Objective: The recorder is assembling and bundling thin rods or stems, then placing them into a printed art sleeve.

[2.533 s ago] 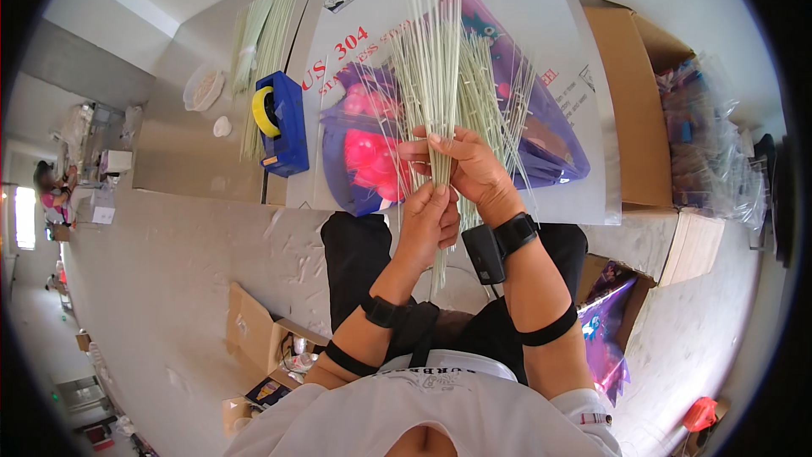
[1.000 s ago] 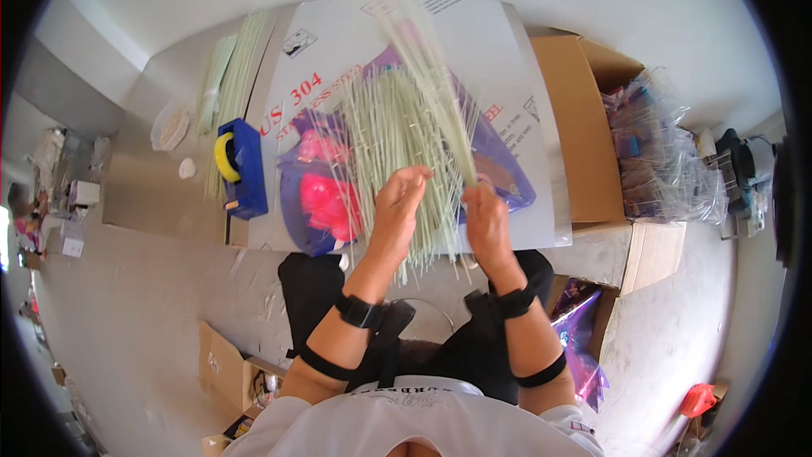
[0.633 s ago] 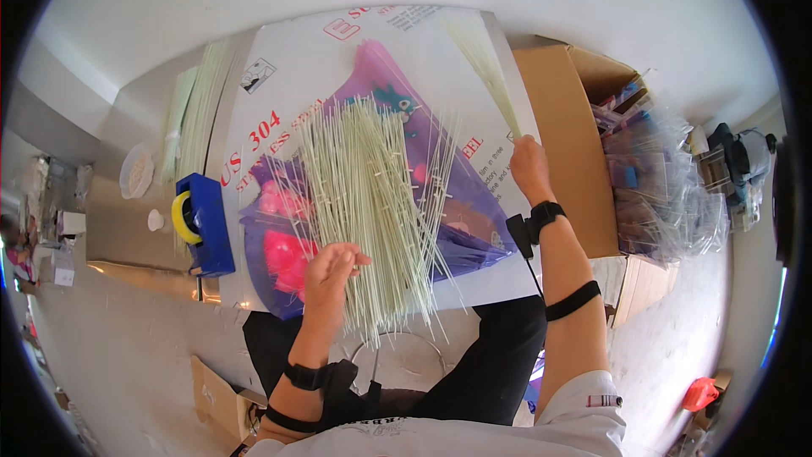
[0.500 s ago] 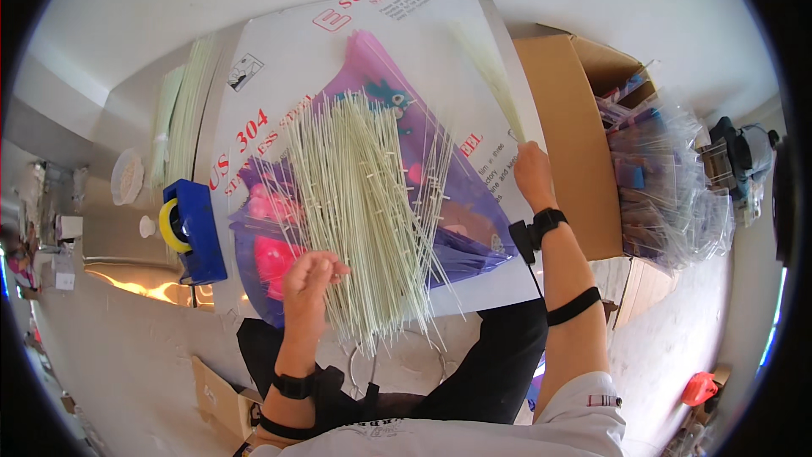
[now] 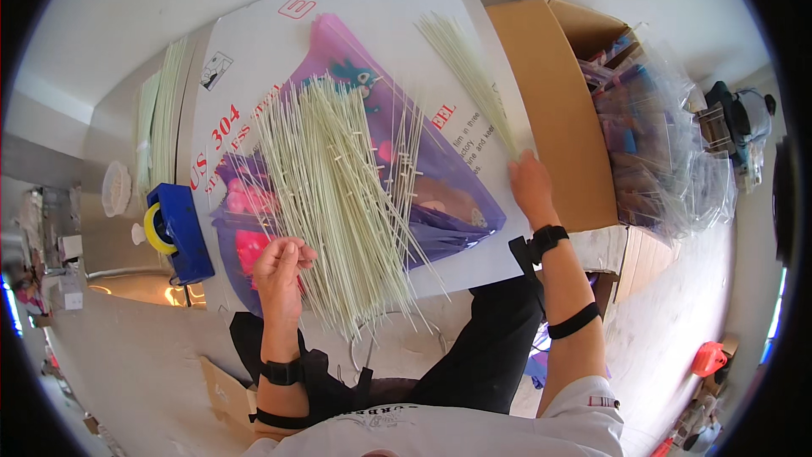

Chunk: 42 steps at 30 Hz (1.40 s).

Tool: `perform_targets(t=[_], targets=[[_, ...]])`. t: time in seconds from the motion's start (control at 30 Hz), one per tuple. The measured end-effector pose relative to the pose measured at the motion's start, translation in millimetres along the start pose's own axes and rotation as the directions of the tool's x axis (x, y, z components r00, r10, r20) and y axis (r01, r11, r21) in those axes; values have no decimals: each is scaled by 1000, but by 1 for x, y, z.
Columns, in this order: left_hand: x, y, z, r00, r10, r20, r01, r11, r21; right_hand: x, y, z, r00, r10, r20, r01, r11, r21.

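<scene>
My right hand (image 5: 532, 190) is closed around the near end of a bundle of thin pale-green sticks (image 5: 470, 80), which fans out away from me across the white board. A large pile of similar sticks (image 5: 334, 195) lies in front of me on a purple plastic sheet (image 5: 326, 42) with pink and teal patterns. Some of those sticks carry small white bands near the middle. At the pile's near left edge is my left hand (image 5: 281, 267), its fingers curled and pressed together. Whatever it may hold is hidden.
A blue tape dispenser (image 5: 188, 237) with yellow tape stands on the left, near a small white bowl (image 5: 117, 189). More pale sticks (image 5: 161, 123) lie behind them. To the right, an open cardboard box (image 5: 554, 118) sits beside clear plastic packages (image 5: 651, 144).
The view has shifted, so the table appears farther left and higher. My right hand still grips the stick bundle, which now looks sharper and more spread. My left hand stays by the pile.
</scene>
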State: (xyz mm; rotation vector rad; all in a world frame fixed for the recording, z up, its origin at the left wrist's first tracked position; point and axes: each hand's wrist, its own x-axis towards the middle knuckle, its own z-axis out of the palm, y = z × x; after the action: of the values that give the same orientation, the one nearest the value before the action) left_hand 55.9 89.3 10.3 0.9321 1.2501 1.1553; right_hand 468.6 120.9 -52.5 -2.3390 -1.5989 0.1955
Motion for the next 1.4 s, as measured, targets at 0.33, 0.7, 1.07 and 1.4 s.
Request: perform_targets(t=[0.33,0.7,1.07,1.4], targets=[[-10,-8,-9,999,-35,-30,36,999,40,53,-24,-7,998,-44,40,34,978,206],[-5,-9,-16,993,-69,-97,72,997,25,127,-30,19,1000,-29,5,28,991,131],[-1,-14,-18,997,-55,-51,56,998,12,136,-31,21,997,-15,69,3,983,181],[-2,-12,-15,998,-41,-55,42,999,21,75,-37,-18,956,49,290,-1,986,-165]])
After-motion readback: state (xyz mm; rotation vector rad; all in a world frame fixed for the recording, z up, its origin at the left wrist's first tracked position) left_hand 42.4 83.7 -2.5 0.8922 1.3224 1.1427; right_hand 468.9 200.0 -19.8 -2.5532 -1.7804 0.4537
